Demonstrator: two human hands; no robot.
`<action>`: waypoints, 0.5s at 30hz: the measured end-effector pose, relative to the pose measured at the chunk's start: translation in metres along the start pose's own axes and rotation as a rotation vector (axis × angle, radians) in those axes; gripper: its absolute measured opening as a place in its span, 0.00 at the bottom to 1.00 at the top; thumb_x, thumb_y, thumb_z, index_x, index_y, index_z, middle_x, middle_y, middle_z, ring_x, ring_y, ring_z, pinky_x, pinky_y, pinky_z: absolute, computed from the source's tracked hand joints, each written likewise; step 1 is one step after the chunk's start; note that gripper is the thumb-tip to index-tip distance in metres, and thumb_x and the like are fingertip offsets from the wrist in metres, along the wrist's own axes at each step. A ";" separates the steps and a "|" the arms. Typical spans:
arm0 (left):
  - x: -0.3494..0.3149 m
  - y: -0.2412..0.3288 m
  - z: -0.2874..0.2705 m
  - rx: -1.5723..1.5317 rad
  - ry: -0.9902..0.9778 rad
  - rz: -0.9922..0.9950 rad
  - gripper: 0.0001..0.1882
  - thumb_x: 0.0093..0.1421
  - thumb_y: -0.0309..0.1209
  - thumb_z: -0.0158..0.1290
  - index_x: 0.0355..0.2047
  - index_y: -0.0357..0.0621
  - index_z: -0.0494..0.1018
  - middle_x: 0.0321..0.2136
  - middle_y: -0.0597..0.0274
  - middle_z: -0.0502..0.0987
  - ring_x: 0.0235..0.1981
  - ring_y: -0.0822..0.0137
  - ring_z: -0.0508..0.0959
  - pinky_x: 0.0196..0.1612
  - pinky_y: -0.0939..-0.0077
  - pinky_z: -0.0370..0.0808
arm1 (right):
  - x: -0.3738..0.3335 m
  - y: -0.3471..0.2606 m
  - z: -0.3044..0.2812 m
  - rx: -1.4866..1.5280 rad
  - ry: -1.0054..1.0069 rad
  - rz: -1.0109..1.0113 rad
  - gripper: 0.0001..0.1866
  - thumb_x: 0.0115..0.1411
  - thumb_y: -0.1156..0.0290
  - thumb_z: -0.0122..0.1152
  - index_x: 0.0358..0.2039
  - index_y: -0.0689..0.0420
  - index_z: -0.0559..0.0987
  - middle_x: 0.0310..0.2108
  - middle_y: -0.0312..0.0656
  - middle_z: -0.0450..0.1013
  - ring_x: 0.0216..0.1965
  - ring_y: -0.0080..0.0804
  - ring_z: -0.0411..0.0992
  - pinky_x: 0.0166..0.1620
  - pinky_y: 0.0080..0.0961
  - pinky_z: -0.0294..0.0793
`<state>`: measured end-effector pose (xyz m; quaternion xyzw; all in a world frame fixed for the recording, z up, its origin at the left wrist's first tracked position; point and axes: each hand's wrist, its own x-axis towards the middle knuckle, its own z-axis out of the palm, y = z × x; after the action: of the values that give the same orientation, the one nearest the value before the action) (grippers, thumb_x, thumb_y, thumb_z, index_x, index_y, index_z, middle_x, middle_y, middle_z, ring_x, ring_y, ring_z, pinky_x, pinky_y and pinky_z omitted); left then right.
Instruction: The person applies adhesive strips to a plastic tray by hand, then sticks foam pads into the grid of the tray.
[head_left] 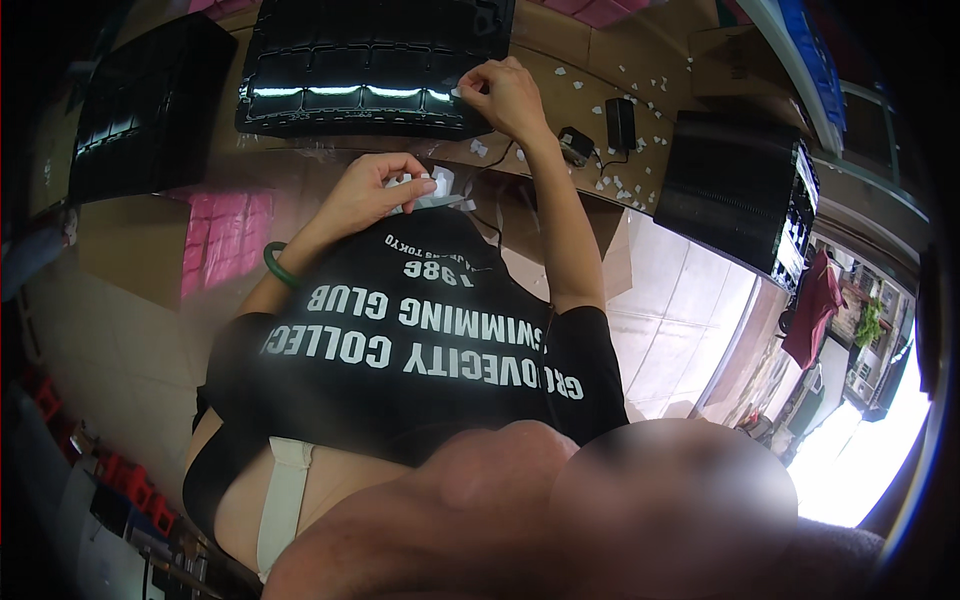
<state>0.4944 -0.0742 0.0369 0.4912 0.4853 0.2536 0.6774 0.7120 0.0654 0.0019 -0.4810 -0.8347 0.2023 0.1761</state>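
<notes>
A stack of black plastic trays [370, 65] with moulded compartments lies in front of me, shiny along its near side. My right hand [505, 98] is at its right end, thumb and forefinger pinched on a small white piece [457, 93] against the tray's edge. My left hand [385, 190] is in front of my shirt, nearer to me. Its thumb and fingers are closed on a pale sheet [436, 184] with whitish patches, partly hidden by the fingers. A green bangle [275, 262] circles my left wrist.
Small white scraps [622, 188] litter the cardboard surface [560, 75] on the right, beside a black power adapter [620, 124] with a cord. Black tray stacks stand at the left [150, 110] and right [735, 185]. A carton with pink packs [228, 240] is at left.
</notes>
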 end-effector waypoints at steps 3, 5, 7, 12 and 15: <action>-0.007 -0.005 0.001 -0.006 0.011 0.018 0.12 0.62 0.38 0.58 0.34 0.41 0.78 0.17 0.73 0.74 0.17 0.84 0.67 0.21 0.86 0.61 | 0.008 0.001 0.012 -0.097 0.007 -0.102 0.09 0.50 0.63 0.65 0.28 0.53 0.84 0.29 0.36 0.78 0.38 0.38 0.71 0.46 0.34 0.71; -0.007 -0.005 -0.005 0.004 0.014 0.032 0.12 0.62 0.38 0.58 0.34 0.41 0.78 0.17 0.73 0.74 0.17 0.84 0.67 0.21 0.86 0.61 | 0.015 -0.003 0.007 -0.151 0.031 -0.165 0.08 0.49 0.64 0.65 0.27 0.52 0.85 0.28 0.36 0.78 0.37 0.38 0.71 0.45 0.34 0.71; -0.010 -0.005 -0.010 0.011 0.035 0.038 0.12 0.62 0.38 0.58 0.34 0.41 0.78 0.17 0.73 0.74 0.17 0.84 0.67 0.21 0.86 0.61 | 0.015 -0.009 0.003 -0.127 -0.071 -0.156 0.08 0.49 0.64 0.65 0.28 0.53 0.85 0.27 0.36 0.78 0.37 0.37 0.71 0.45 0.34 0.71; -0.012 -0.010 -0.015 0.005 0.071 0.055 0.12 0.62 0.38 0.58 0.34 0.41 0.78 0.17 0.72 0.74 0.17 0.84 0.67 0.21 0.85 0.62 | 0.002 -0.008 -0.009 0.151 -0.152 -0.001 0.09 0.50 0.66 0.66 0.30 0.56 0.84 0.27 0.36 0.77 0.36 0.33 0.70 0.43 0.30 0.71; -0.013 -0.010 -0.016 0.018 0.089 0.045 0.12 0.61 0.37 0.58 0.34 0.40 0.78 0.17 0.72 0.74 0.17 0.84 0.67 0.21 0.86 0.62 | -0.019 -0.009 -0.022 0.247 -0.057 0.053 0.08 0.51 0.67 0.67 0.30 0.57 0.84 0.27 0.36 0.76 0.35 0.30 0.69 0.41 0.28 0.70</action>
<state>0.4732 -0.0818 0.0318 0.4963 0.5062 0.2861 0.6447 0.7254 0.0483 0.0231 -0.4716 -0.7952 0.3214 0.2049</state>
